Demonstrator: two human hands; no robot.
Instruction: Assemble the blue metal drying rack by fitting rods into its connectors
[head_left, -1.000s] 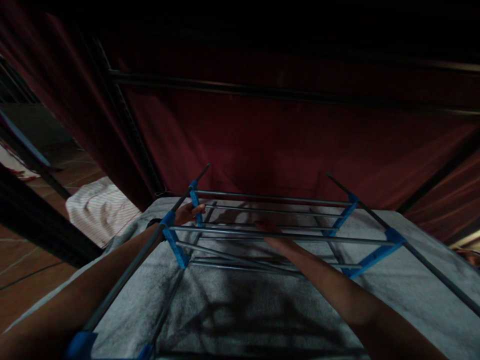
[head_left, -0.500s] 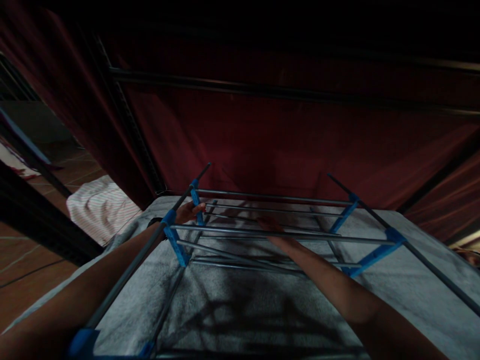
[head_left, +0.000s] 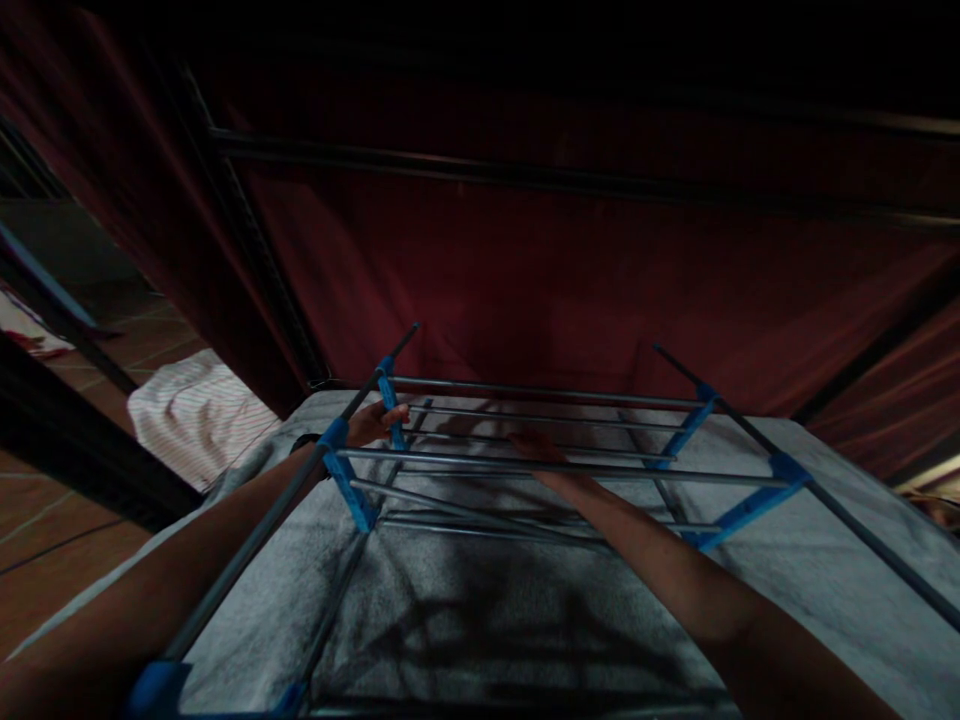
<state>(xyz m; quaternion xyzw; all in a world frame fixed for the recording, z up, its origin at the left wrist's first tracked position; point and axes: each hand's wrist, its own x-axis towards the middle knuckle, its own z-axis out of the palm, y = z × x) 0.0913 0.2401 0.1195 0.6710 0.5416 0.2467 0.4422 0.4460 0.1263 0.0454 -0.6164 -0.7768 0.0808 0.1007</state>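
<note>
Apparently pinching the blue bracket (head_left: 387,391) with the left hand (head_left: 371,425), likely to steady the rack (head_left: 675,475), laid on the grey blanket (head_left: 847,600) for support; reaching inside with the right hand (head_left: 536,448), near a thin rod (head_left: 600,451), too dim to tell whether pinching or spread.

Two hands, one left hand (head_left: 369,425) and one right hand (head_left: 535,447), are reaching into one rack (head_left: 465,460). At least five blue brackets (head_left: 745,511) are showing. Four side poles (head_left: 247,550) are showing: two upper, two lower. Overlapping crossbars (head_left: 555,392) are preventing an exact count. One wristband (head_left: 306,441), one grey blanket (head_left: 255,620) and one striped cloth (head_left: 202,412) are also appearing.
</note>
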